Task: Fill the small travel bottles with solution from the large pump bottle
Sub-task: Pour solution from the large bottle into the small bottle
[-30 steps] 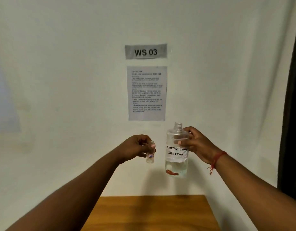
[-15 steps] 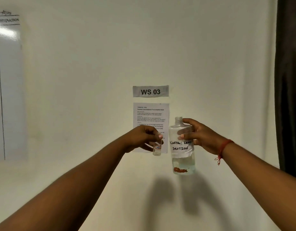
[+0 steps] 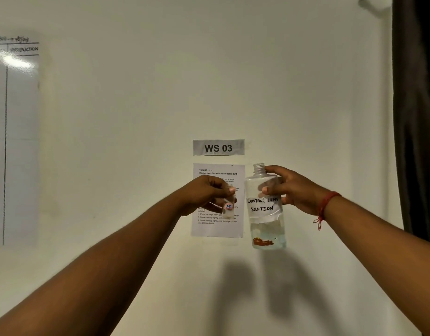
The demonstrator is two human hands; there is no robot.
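A: We note both arms raised in front of the wall. The left hand has its fingers curled round the small travel bottle, pinching it near the top, upright. A tiny label reading "17B" sits on its side. We cannot tell whether it has any liquid in it.

B: Agreed. The right hand grips the large bottle around its upper body, thumb on the near face, fingers wrapped behind. The bottle stands upright, its threaded neck open at the top, with no pump on it.

A: We read the handwritten label as "CONTACT LENS SOLUTION". Clear liquid fills only the lower part, and there is a reddish mark near the base.

B: The two bottles hang side by side in the air, near each other but not touching, the small one to the left and level with the big one's middle.

A: Behind them we log the WS 03 sign and a printed instruction sheet below it. A whiteboard at far left, a dark curtain at far right. A red thread bracelet circles the right wrist.
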